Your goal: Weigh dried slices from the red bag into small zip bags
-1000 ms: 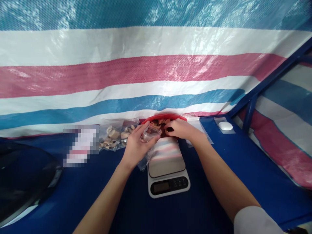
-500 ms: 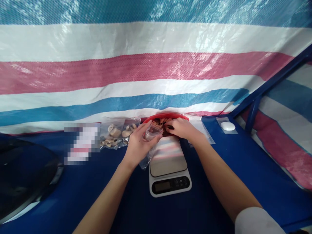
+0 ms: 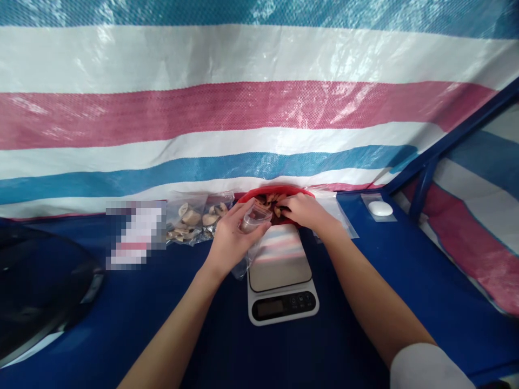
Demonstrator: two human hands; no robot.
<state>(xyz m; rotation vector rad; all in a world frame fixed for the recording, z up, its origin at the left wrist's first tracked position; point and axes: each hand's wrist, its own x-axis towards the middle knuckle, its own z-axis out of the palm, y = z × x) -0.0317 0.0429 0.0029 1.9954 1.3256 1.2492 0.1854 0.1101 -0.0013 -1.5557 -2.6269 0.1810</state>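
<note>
The left hand (image 3: 230,239) is clamped on a clear plastic bag (image 3: 257,216), whose mouth stands open beside the red plastic basin (image 3: 279,189). The right hand (image 3: 307,210) reaches into this basin, its fingers among brown dried slices (image 3: 269,199); whether they pinch one, I cannot tell. The basin is behind the white kitchen scale with a silver plate (image 3: 280,262).

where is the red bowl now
In the head view, the red bowl sits near centre, just beyond the scale, the right hand partly inside it.
</note>
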